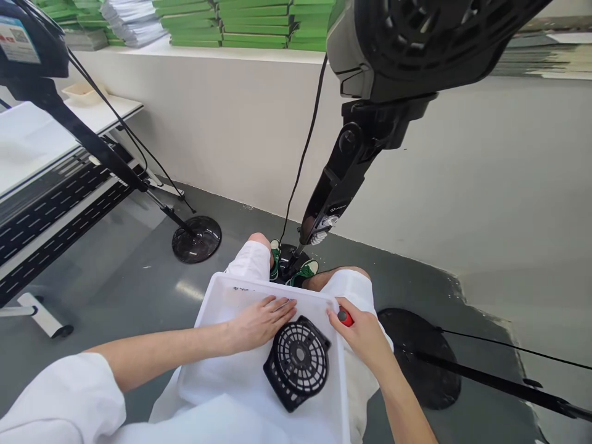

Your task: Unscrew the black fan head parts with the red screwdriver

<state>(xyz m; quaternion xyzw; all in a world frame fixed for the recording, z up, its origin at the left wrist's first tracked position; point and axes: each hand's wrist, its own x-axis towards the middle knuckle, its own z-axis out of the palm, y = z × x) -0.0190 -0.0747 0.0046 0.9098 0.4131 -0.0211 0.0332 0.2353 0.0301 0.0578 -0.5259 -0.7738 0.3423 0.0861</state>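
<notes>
A white plastic tray rests across my lap. In it lies a round black plastic fan grille cover with a slotted face and angular corners. My left hand lies flat inside the tray, fingers stretched out, its fingertips beside the cover's upper left edge. At the tray's right rim, my right hand is closed around a red-handled tool. Only the red and black handle end shows; the rest is hidden by the hand.
A large black fan on a stand rises in front of me. Another stand's round base is on the left, a third base on the right. A white table stands left. Green stacks line the wall ledge.
</notes>
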